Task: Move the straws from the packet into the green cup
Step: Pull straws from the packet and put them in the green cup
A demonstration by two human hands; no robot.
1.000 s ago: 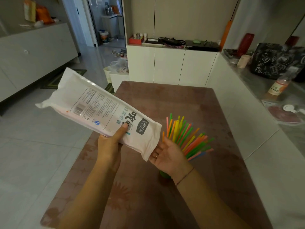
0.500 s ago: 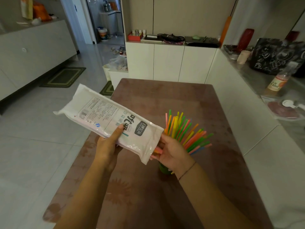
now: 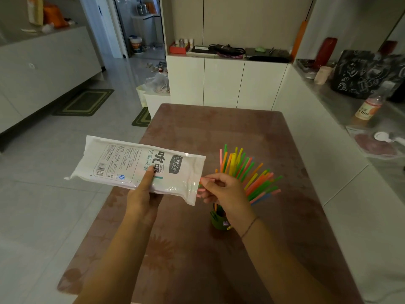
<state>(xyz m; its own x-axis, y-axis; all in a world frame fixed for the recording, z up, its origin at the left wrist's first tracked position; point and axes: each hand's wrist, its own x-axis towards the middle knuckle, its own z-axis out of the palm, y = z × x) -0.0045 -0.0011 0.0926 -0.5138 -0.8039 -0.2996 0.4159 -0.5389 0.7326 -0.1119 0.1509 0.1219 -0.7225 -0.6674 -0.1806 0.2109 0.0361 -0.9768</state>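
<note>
Brown bench [image 3: 219, 132] fills the middle. Over its left edge the white packet [image 3: 122, 163] is held level, open end to the right. Just right of it, bright straws [image 3: 245, 170] fan out. Left hand [image 3: 142, 198] grips the packet, thumb on top. Right hand [image 3: 225, 194] is above the green cup [image 3: 218, 222] holding that fan, pinching pink straws [image 3: 202, 189] at the packet's mouth.

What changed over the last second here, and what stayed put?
The right hand, open palm-up under the mouth of the packet a second ago, has curled and now pinches pink straws poking from it. The packet has dropped lower and lies flatter. The left hand holds the packet as before; the green cup stays on the table.
</note>
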